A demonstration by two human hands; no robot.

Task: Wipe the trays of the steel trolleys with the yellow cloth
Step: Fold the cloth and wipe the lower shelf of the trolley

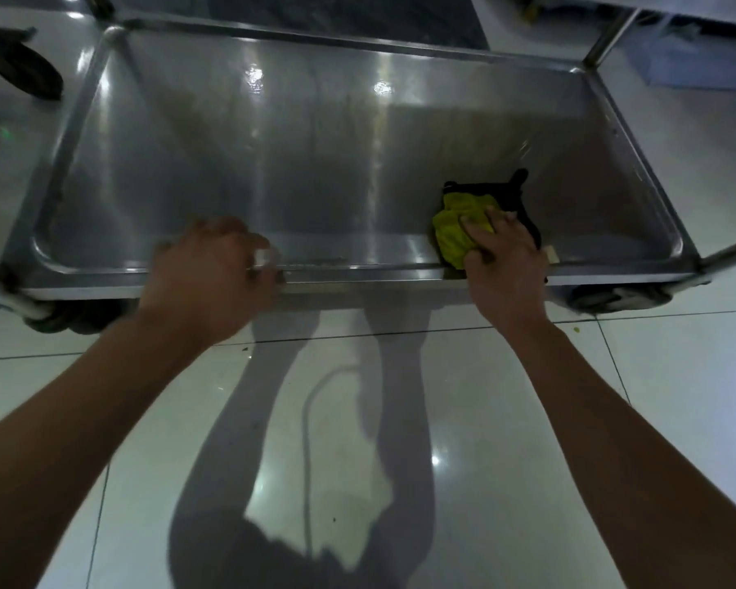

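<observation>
A steel trolley's low tray (315, 155) fills the upper part of the view, its shiny bottom streaked with reflections. The yellow cloth (455, 231), with a black edge behind it, lies bunched against the tray's near wall at the right. My right hand (502, 261) presses down on the cloth with its fingers spread over it. My left hand (213, 269) grips the tray's near rim (358, 276), fingers curled over the edge.
White glossy floor tiles (358, 418) lie below the trolley, with my shadow on them. Trolley posts (608, 31) rise at the corners and castors (612, 297) sit beneath. A dark object (22, 65) lies at the far left. Another steel unit (697, 48) stands at the back right.
</observation>
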